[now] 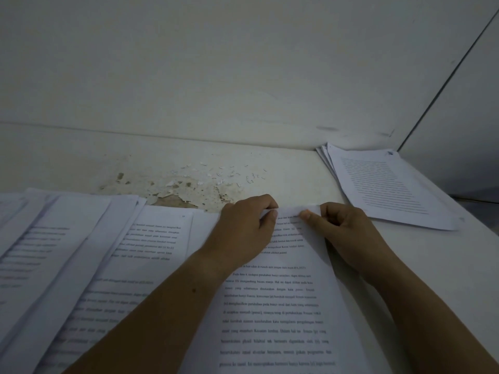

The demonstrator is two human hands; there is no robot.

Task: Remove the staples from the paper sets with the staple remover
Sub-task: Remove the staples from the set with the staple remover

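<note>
The left hand [243, 230] pinches the far edge of the set [272, 306], thumb on top of the page and fingers curled over the edge. The right hand [348, 233] pinches the same edge just to the right, thumb pressed on the paper and fingers folded behind it. Between the two thumbs the top strip of the page is lifted and bent. The pictures do not show whether a staple sits there.

The set lies near and in the middle, printed side up, running from the hands toward the near edge of the view between the forearms. To its left, loose sheets [67, 252] overlap in a fan across the table [297, 168].

Just beyond the hands, small bent staples [253, 178] and torn paper scraps [210, 174] are scattered over a worn, peeling patch [183, 195] of the tabletop. At the far right a pile [383, 184] of printed pages lies askew near the corner, well apart from the hands. A pale wall [216, 63] stands behind the table.
</note>
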